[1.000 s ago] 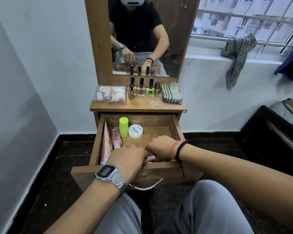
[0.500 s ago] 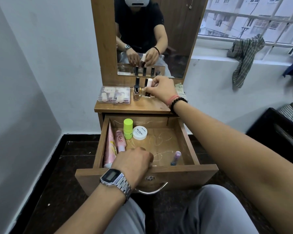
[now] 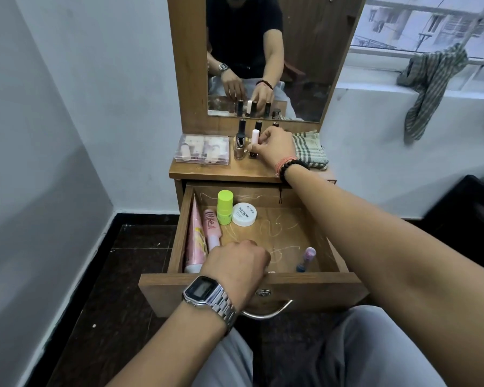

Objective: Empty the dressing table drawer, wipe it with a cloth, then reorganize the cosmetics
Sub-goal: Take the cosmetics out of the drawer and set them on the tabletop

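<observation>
The wooden drawer (image 3: 344,286) stands pulled out below the dressing table top (image 3: 224,173). Inside lie a large pink tube (image 3: 194,238) and a smaller pink tube (image 3: 211,227) along the left wall. A neon green stick (image 3: 225,206) and a white jar (image 3: 244,214) sit at the back, and a lilac tube (image 3: 305,259) lies at the front right. My left hand (image 3: 235,261) rests curled at the drawer's front edge, with nothing visible in it. My right hand (image 3: 274,148) is up on the table top, holding a pale pink tube (image 3: 254,136) upright among the nail polish bottles (image 3: 240,142).
A clear plastic box (image 3: 203,149) sits at the left of the table top and a folded checked cloth (image 3: 309,149) at its right. The mirror (image 3: 263,51) rises behind. Another checked cloth (image 3: 430,82) hangs from the window sill. Dark furniture (image 3: 472,208) stands at the right.
My right hand has risen from the drawer's front to the table top with the pale pink tube. The lilac tube now shows in the drawer. My left hand has stayed put.
</observation>
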